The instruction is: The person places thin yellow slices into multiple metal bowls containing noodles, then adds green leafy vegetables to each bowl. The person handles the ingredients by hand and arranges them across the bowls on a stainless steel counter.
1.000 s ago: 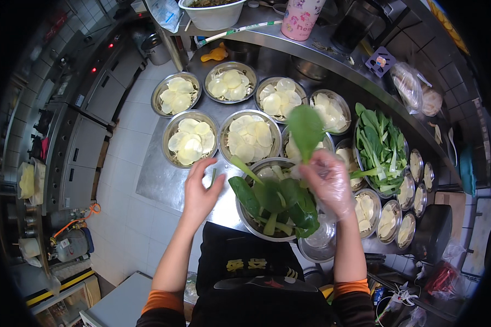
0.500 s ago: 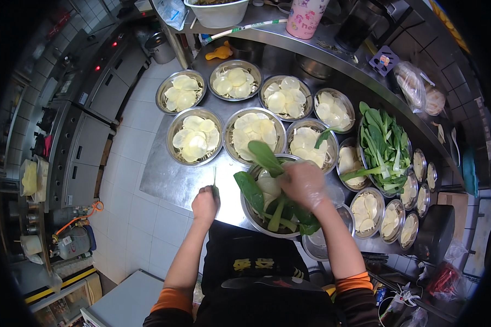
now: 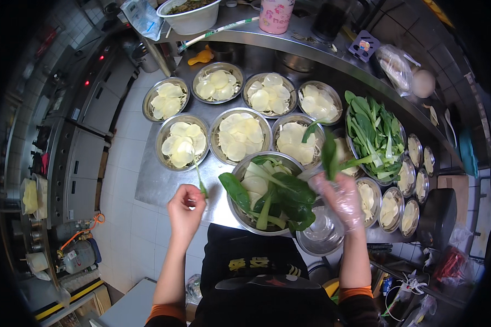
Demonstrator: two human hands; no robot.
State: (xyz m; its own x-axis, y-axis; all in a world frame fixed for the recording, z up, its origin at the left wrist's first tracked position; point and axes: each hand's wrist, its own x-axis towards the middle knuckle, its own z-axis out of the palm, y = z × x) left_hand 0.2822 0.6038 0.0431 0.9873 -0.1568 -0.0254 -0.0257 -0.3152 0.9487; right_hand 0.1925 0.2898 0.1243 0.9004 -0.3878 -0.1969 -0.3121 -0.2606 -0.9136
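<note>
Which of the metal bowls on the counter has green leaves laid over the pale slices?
The metal bowl nearest the person, between the left hand and right hand. The bowls of slices behind it show only pale slices.

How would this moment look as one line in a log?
left hand: pinches thin green stem | right hand: gloved, lifts leafy green | nearest bowl: holds greens over pale slices

Showing dark green leaves (image 3: 278, 196) with pale stems in a silver bowl (image 3: 240, 210); pale yellow slices (image 3: 240, 136) at twelve o'clock; pink cup (image 3: 275, 15) beyond; grey steel surface (image 3: 158, 185).
</note>
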